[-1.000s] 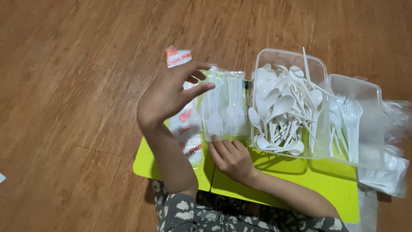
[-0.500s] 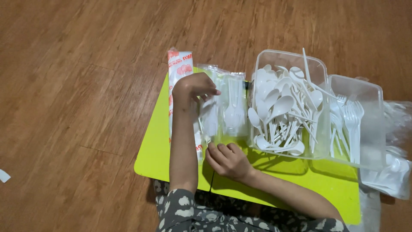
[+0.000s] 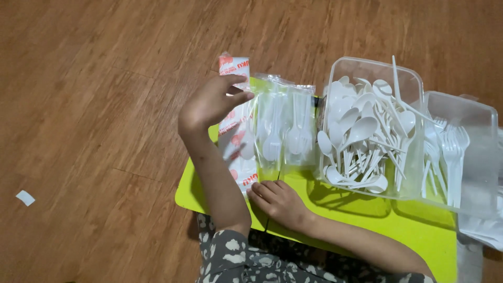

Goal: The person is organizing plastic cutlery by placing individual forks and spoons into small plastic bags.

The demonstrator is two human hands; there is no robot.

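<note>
My left hand (image 3: 212, 102) is raised over the left end of a lime green board (image 3: 367, 209). Its fingertips meet the top left corner of a row of clear packets (image 3: 285, 128), each holding a white plastic spoon and fork. I cannot tell whether it pinches a packet. A white sachet strip with red print (image 3: 234, 65) lies under and beside that hand. My right hand (image 3: 277, 202) rests low on the board, holding nothing, with its fingers on the bottom edge of the packets and the sachet strip.
A clear tub (image 3: 374, 126) heaped with several white plastic spoons stands right of the packets. A second clear tub (image 3: 461, 152) with white forks is beyond it. Brown wooden floor (image 3: 94, 105) surrounds the board, with a small white scrap (image 3: 24, 197) at the left.
My left hand dropped from a raised, spread pose onto the packets with fingers curled, then lifted again to their top left corner. My right hand stayed at the packets' lower edge.
</note>
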